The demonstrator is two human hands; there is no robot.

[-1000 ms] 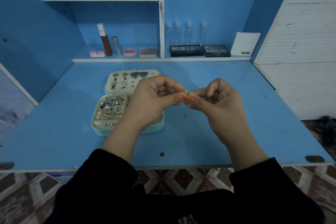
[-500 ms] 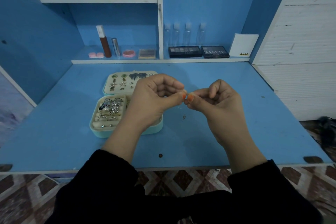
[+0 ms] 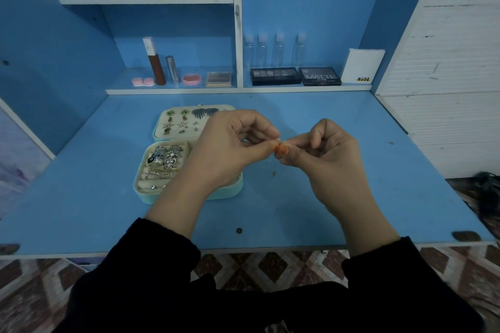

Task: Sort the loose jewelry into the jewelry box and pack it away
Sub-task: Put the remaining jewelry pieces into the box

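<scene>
A mint-green jewelry box [image 3: 147,196] lies open on the blue desk, left of centre. Its lid panel [image 3: 162,116] holds several earrings; the base holds several silver rings [image 3: 165,158] in cream rolls. My left hand [image 3: 230,149] hovers above the box's right half and hides it. My right hand [image 3: 327,151] is held beside it. The fingertips of both hands meet and pinch one tiny piece of jewelry [image 3: 280,142], too small to make out. A small loose piece [image 3: 273,174] lies on the desk below the fingertips.
The blue desk [image 3: 351,197] has a low shelf behind it with lipstick tubes [image 3: 157,65], small pink pots, eyeshadow palettes [image 3: 295,76], clear bottles and a white "NUDE" box [image 3: 362,67]. White bottles stand on the upper shelf. A white panel wall stands at the right.
Both hands stay joined at the fingertips on the tiny piece with only slight finger movement. The box has not moved.
</scene>
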